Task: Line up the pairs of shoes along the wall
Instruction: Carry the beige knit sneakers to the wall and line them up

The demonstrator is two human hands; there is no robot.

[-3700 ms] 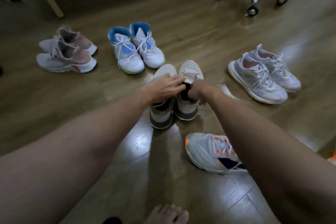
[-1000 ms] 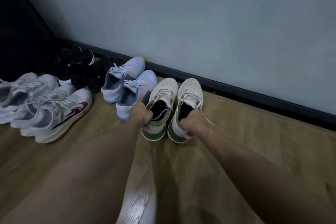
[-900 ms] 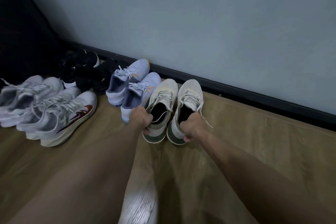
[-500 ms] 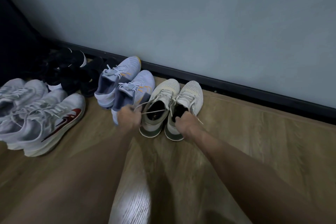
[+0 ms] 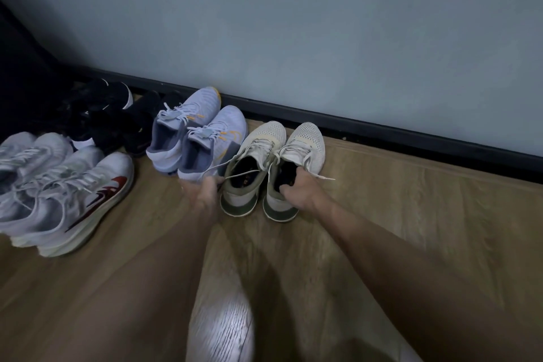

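Risks first, going left to right. White pair with red swoosh at left edge sits angled, well off the wall, out of line with the rest; nothing touching it now. Black shoes at upper left are jumbled near the baseboard. Lavender pair stands toes to the baseboard, just beside the cream pair. Left hand is blurred at frame centre, beside the heel of the left cream shoe; a loose lace runs from that shoe toward the hand. If the hand has the lace, a pull would likely drag or twist the shoe into the lavender pair. Cannot tell whether its fingers are apart or pinching anything: blur. Right hand has fingers curled into the collar of the right cream shoe, clamped on it. Both cream shoes sit on the floor, toes near the baseboard, side by side. Letting go carelessly could leave that shoe skewed; another lace end trails right and could get trodden on.

Hard to see: left hand detail, black shoes (too dark to count), leftmost white shoes cut by frame edge, right fingertips hidden inside the shoe. Whether the toes touch the baseboard: cannot tell.
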